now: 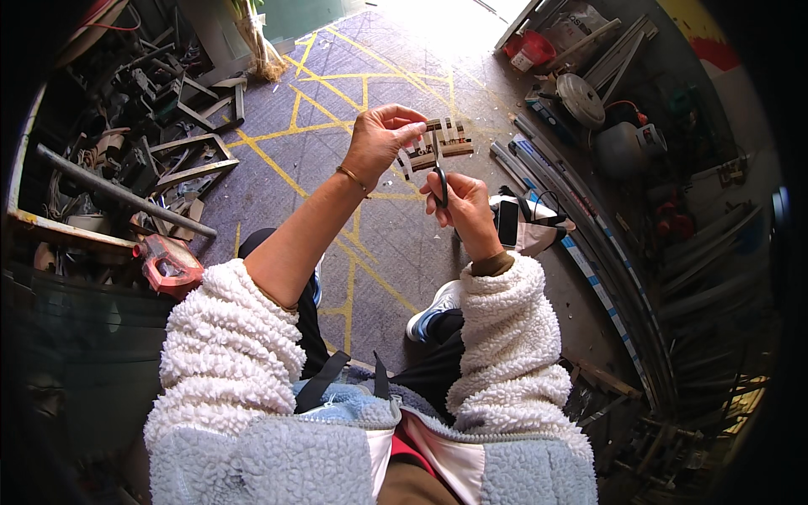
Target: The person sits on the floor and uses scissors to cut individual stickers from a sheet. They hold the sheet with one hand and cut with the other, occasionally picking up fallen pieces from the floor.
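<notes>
My left hand (383,139) is raised in front of me, its fingers pinched on a small woven piece (439,141) of brown and pale strips. My right hand (461,204) sits just below and to the right of it, closed around the black handles of a pair of scissors (438,178) whose blades point up at the woven piece. Both arms wear white fleece sleeves, the left one pushed up with a thin bangle (351,178) at the wrist.
Below lies a grey floor (337,109) with yellow painted lines. Scrap metal bars and tools (143,118) pile up at the left, with a red tool (167,263) near my left elbow. Long pipes (581,244), a red bucket (528,49) and round canisters line the right wall.
</notes>
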Action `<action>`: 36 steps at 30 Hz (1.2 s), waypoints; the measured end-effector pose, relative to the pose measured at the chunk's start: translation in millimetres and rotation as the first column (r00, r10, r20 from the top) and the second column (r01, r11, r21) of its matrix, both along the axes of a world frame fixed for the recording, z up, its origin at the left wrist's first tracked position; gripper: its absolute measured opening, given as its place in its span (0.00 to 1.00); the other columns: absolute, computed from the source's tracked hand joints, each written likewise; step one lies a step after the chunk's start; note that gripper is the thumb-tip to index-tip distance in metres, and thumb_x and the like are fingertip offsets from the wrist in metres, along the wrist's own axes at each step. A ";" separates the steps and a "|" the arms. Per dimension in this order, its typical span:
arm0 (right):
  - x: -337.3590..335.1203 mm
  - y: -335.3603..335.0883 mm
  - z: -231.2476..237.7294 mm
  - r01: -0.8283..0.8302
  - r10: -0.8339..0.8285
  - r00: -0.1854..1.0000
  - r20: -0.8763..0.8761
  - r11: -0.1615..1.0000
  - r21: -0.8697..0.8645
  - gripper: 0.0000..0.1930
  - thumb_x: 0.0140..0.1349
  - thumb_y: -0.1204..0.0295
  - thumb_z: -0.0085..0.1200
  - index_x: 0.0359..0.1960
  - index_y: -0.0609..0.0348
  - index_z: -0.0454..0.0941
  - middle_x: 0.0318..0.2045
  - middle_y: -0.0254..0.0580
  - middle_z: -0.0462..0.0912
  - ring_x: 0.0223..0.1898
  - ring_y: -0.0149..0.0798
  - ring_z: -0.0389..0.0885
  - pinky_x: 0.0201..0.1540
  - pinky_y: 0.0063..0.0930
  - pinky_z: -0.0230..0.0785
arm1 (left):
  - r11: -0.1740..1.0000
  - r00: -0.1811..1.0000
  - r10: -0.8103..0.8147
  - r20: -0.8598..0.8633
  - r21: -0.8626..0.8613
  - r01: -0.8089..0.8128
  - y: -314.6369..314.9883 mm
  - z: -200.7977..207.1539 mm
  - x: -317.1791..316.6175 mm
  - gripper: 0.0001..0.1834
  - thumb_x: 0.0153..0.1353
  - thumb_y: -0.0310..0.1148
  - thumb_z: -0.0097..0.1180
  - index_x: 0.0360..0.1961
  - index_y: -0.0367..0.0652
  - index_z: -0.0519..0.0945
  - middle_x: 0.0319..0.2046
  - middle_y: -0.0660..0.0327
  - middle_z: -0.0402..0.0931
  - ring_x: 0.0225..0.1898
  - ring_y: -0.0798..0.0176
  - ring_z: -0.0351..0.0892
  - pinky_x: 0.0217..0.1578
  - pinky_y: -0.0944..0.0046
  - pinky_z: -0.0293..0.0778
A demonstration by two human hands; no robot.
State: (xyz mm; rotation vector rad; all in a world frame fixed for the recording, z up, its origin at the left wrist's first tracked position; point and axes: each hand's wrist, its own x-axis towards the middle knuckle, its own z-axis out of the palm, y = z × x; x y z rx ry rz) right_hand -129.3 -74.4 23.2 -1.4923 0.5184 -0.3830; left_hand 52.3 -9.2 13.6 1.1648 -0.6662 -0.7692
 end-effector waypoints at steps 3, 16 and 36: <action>-0.5 -0.1 1.2 -0.006 0.006 1.000 -0.019 1.000 -0.004 0.16 0.67 0.62 0.57 0.33 0.66 0.83 0.19 0.35 0.80 0.15 0.20 0.71 0.17 0.12 0.59 | 1.000 0.998 -0.007 0.055 0.025 0.006 0.7 2.5 -0.3 0.06 0.57 0.26 0.66 0.36 0.39 0.84 0.31 0.61 0.84 0.32 0.71 0.81 0.35 0.71 0.78; -0.9 -0.3 0.4 -0.016 0.016 1.000 0.017 1.000 -0.004 0.16 0.69 0.62 0.55 0.33 0.65 0.82 0.18 0.33 0.78 0.14 0.19 0.68 0.16 0.13 0.56 | 0.998 0.985 -0.058 0.163 -0.018 0.062 2.4 3.3 9.8 0.06 0.56 0.27 0.66 0.35 0.38 0.84 0.29 0.62 0.83 0.30 0.72 0.79 0.33 0.71 0.77; -1.9 -5.4 -3.4 0.044 -0.073 0.987 0.146 0.980 0.194 0.22 0.69 0.53 0.53 0.32 0.63 0.81 0.18 0.30 0.76 0.14 0.18 0.65 0.17 0.11 0.51 | 0.980 0.980 -0.198 -0.021 -0.012 0.197 4.0 9.0 6.1 0.35 0.52 0.30 0.72 0.56 0.28 0.66 0.46 0.50 0.79 0.49 0.62 0.81 0.51 0.65 0.78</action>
